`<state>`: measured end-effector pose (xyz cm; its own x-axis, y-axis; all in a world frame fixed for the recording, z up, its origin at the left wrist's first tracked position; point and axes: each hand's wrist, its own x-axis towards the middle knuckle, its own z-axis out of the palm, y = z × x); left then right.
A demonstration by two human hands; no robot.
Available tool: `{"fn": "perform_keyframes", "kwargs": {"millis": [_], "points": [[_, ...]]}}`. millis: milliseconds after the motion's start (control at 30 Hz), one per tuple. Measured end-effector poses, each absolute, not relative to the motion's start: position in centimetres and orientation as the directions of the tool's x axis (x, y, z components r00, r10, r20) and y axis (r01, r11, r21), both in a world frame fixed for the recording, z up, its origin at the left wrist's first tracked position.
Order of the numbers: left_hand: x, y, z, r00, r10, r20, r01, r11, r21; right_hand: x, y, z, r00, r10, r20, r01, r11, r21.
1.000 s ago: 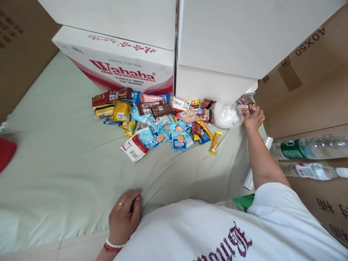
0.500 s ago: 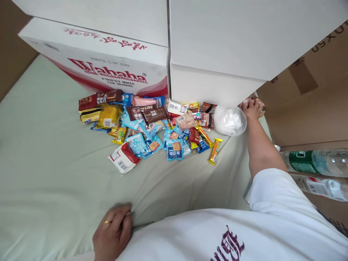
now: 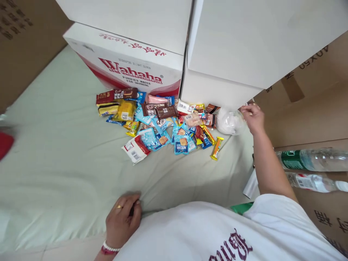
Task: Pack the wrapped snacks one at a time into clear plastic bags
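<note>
Near the front edge of the pale green sheet, my left hand [image 3: 123, 217] rests loosely curled, with nothing visible in it. My right hand [image 3: 252, 117] is at the far right, its thumb and fingers pinched together beside a clear round tub [image 3: 230, 122] holding crumpled clear plastic. What the fingertips hold, if anything, I cannot make out. To the tub's left spreads a pile of wrapped snacks: brown cocoa bars [image 3: 166, 112], light-blue biscuit packets [image 3: 181, 144], a yellow packet [image 3: 125, 110], a white-and-red packet [image 3: 136, 149] and a yellow stick-shaped snack [image 3: 217, 148].
White cartons, including a Wahaha water box [image 3: 130, 70], stand behind the snacks. Brown cardboard [image 3: 310, 119] borders the right side, near two plastic bottles [image 3: 315, 160]. A red object [image 3: 5, 145] shows at the left edge.
My right hand has lifted off the brown packet behind the tub and closed into a pinch. The view has shifted left; my left hand stays curled on the sheet.
</note>
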<state>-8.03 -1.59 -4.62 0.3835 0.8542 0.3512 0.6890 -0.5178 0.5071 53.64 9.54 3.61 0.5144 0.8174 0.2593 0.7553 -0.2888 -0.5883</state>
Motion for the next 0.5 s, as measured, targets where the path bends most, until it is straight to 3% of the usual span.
{"fn": "perform_keyframes", "kwargs": {"millis": [100, 233, 333, 433, 500], "points": [[-8.1, -1.8, -4.5, 0.37, 0.864, 0.343, 0.672, -0.503, 0.543, 50.2, 9.5, 3.8, 0.189, 0.981, 0.048, 0.876, -0.147, -0.459], [-8.3, -2.1, -4.4, 0.333, 0.901, 0.279, 0.651, -0.433, 0.623, 47.9, 10.3, 3.9, 0.338, 0.937, 0.09, 0.882, -0.282, -0.377], [-8.9, -2.2, -4.4, 0.302, 0.928, 0.22, 0.614, -0.366, 0.7, 46.4, 8.6, 5.0, 0.51, 0.839, 0.191, 0.75, -0.325, -0.576], [-9.3, -2.1, -4.1, 0.248, 0.955, 0.162, 0.562, -0.278, 0.779, 42.8, 4.3, 6.2, 0.675, 0.708, 0.206, 0.402, -0.119, -0.908], [-8.7, -1.8, -3.4, 0.244, 0.964, 0.105, 0.511, -0.219, 0.831, 38.8, 1.0, 6.2, 0.67, 0.735, 0.105, 0.171, -0.015, -0.985]]}}
